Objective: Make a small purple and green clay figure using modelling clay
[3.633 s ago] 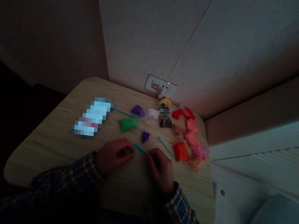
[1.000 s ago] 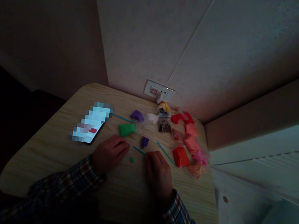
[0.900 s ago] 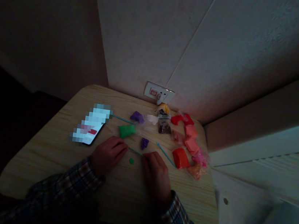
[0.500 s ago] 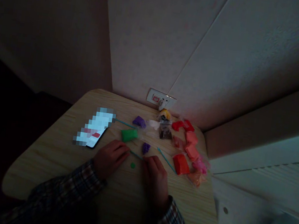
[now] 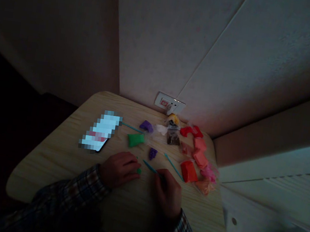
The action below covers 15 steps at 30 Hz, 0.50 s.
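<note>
My right hand [image 5: 168,192] is closed around a slim teal modelling tool [image 5: 150,166], whose pointed tip faces left just above the table. My left hand [image 5: 121,169] rests on the table with its fingers stretched out. Its fingertips lie against a small flat piece of green clay [image 5: 139,171], partly covered by them. A tiny green bit [image 5: 137,157] shows just beyond the left fingers. Past the tool tip sits a bumpy purple clay cluster [image 5: 152,153], like a bunch of grapes. A green clay packet [image 5: 135,140] lies farther back.
On the wooden table [image 5: 60,160] a lit phone [image 5: 101,132] lies left. A second teal tool [image 5: 173,167] lies beside a red clay packet [image 5: 189,171]; another teal stick [image 5: 132,127] is farther back. Several bagged clays line the right side. A wall socket [image 5: 169,103] holds a plug.
My right hand has drawn back to the right with the tool, away from my left hand. My left fingers have shifted down and right, onto the green clay piece.
</note>
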Tool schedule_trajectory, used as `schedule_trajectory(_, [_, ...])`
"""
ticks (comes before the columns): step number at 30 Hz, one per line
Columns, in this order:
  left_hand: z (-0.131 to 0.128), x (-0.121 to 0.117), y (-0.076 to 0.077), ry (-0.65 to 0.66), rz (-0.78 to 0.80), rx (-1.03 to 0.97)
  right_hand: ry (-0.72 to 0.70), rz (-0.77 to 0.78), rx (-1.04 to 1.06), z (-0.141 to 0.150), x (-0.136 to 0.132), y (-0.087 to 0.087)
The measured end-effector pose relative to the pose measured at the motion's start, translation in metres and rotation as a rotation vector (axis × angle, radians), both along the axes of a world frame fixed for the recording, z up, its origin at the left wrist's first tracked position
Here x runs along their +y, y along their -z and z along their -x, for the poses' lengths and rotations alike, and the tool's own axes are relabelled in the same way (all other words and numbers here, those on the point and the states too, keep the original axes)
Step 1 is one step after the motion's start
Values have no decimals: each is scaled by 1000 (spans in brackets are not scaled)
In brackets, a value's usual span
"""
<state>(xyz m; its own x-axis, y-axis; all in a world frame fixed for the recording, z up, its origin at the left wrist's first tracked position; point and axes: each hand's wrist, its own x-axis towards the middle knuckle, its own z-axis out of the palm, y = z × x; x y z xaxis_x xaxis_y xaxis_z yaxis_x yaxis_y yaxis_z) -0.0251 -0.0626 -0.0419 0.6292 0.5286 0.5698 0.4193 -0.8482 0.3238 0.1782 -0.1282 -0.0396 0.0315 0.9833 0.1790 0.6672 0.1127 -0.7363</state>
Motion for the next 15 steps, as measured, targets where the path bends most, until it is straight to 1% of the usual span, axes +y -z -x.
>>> schedule_trajectory(4, [-1, 1, -2, -11, 41, 127, 23, 31, 25, 0, 0, -2])
schedule_trajectory(6, [-2, 1, -3, -5, 53, 159, 31, 34, 26, -1, 0, -3])
schedule_trajectory(10, [-4, 1, -2, 19, 44, 151, 44, 22, 7, -1, -1, -2])
schedule_trajectory(15, [-5, 0, 0, 7, 41, 132, 46, 25, -3, -1, -4, -1])
